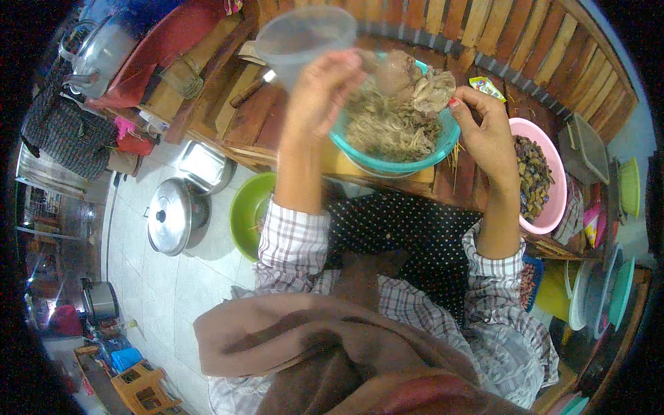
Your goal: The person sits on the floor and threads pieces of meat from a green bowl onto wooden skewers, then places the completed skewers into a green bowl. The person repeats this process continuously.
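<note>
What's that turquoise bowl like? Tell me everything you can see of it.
The turquoise bowl is wide, round and plastic-looking, with a smooth rim. It sits upright on a wooden surface, heaped with limp, greyish-brown pieces. The left hand blurs by its left edge; the right hand pinches a crumpled piece at its right. Whether either touches the rim is unclear.

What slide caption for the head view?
Right hand pinching a pale brown piece over a teal bowl, left hand blurred, pink bowl at right.

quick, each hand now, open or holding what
Left hand: blurred, grip cannot be told.
Right hand: closed, pinching a crumpled beige piece over the turquoise basin.
</note>
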Tool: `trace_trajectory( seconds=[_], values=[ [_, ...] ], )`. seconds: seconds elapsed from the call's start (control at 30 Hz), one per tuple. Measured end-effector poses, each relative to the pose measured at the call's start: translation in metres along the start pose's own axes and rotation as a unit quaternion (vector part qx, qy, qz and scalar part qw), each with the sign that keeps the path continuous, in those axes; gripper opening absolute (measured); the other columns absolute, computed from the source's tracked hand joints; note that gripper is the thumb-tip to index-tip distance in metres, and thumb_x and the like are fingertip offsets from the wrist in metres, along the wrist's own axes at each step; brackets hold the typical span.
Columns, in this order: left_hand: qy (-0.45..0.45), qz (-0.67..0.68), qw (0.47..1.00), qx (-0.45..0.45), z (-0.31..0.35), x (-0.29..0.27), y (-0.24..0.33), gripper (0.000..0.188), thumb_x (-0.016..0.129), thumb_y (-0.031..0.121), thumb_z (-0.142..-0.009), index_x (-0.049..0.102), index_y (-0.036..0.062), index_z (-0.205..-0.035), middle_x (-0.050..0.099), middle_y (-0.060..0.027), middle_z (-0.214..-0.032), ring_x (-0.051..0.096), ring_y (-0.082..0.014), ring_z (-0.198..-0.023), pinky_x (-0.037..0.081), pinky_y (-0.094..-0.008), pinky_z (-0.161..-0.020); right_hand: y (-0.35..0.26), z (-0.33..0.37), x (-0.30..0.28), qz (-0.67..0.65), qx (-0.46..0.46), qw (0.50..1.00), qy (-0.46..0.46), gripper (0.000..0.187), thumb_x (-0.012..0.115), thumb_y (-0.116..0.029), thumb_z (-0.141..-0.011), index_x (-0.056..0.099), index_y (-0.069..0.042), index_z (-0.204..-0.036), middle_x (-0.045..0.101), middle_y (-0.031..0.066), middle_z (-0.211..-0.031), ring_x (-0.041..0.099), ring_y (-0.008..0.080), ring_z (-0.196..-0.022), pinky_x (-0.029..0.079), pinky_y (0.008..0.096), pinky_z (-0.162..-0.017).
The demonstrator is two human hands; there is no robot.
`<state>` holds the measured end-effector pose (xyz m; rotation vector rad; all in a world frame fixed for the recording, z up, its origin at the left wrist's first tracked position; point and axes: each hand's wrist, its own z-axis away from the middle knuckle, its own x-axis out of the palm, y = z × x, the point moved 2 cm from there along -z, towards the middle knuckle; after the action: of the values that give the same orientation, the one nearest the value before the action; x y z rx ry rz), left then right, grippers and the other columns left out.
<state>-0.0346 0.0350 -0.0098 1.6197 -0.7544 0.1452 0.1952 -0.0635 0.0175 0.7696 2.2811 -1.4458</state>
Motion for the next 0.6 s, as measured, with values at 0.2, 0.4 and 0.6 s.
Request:
trace_trajectory(
  seconds=[0.2, 0.4, 0.6],
  values=[
    [-0.005, -0.04, 0.999, -0.029, 0.002, 0.002, -0.001, 0.024, 0.069, 0.013, -0.085, 0.061, 0.0017, -0.104, 0.063, -0.0065, -0.104, 0.06, -0.0182, -0.1, 0.049, -0.0334, -0.094, 0.002, -0.002, -0.005, 0.075, -0.047, 0.996, 0.029, 0.015, 0.059, -0.011, -0.09, 0.059, 0.004, -0.087, 0.054, 0.003, -0.07, 0.047, 0.0085, -0.067, 0.041, 0.026, -0.064],
    [-0.05, -0.125, 0.989, -0.066, 0.003, 0.007, 0.004, 0.028, 0.068, 0.016, -0.085, 0.064, 0.0025, -0.109, 0.067, -0.0064, -0.101, 0.064, -0.0161, -0.089, 0.051, -0.0298, -0.086, 0.011, -0.009, -0.016, 0.186, -0.11, 0.972, 0.089, 0.014, 0.06, -0.012, -0.085, 0.064, 0.001, -0.09, 0.065, 0.0183, -0.082, 0.062, 0.0357, -0.074, 0.046, 0.0402, -0.067],
    [-0.076, -0.31, 0.948, 0.021, -0.005, 0.023, 0.011, 0.036, 0.065, 0.027, -0.089, 0.063, 0.0047, -0.118, 0.065, -0.0057, -0.112, 0.059, -0.0148, -0.104, 0.046, -0.0306, -0.092, -0.008, -0.024, -0.025, 0.297, -0.145, 0.943, -0.045, 0.014, 0.062, -0.014, -0.082, 0.066, -0.003, -0.088, 0.066, 0.0151, -0.085, 0.062, 0.034, -0.083, 0.043, 0.0423, -0.075]
  ],
)
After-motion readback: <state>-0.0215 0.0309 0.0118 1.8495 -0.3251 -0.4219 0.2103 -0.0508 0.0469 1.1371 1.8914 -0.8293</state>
